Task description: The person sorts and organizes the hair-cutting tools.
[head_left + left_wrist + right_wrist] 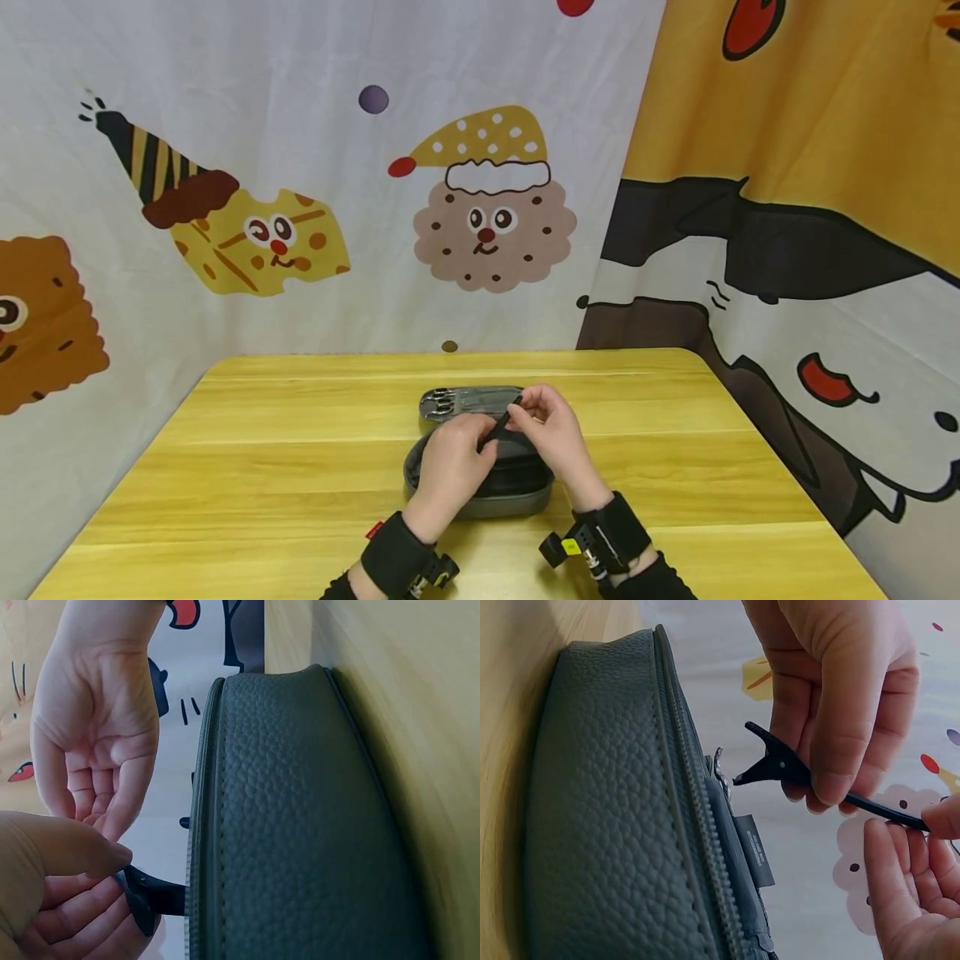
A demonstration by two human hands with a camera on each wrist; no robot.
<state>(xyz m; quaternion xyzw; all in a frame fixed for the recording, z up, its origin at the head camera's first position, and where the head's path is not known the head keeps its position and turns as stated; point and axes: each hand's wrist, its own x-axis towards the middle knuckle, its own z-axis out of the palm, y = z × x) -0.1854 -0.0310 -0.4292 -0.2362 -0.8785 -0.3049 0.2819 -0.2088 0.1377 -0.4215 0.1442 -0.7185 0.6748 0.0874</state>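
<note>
A slim black hair clip [789, 771] with a forked, hinged end is held above an unzipped dark grey-green case [517, 505]. My left hand [452, 462] pinches the clip between thumb and fingers near its forked end, which points down toward the case. At the narrow tip, the thumb and fingertips of my right hand [557, 435] grip the other end. Both palms show in the wrist views, where the pebbled side of the case [277, 817] fills much of the picture. Most of what lies inside the case is hidden behind my left hand.
The case's raised lid [491, 398] lies toward the back, with several scissors [441, 403] in its clear pocket. A small black label [755, 850] sticks out by the zipper. Under it all is a yellow wood-grain table [262, 467], with cartoon-printed curtains [300, 100] behind.
</note>
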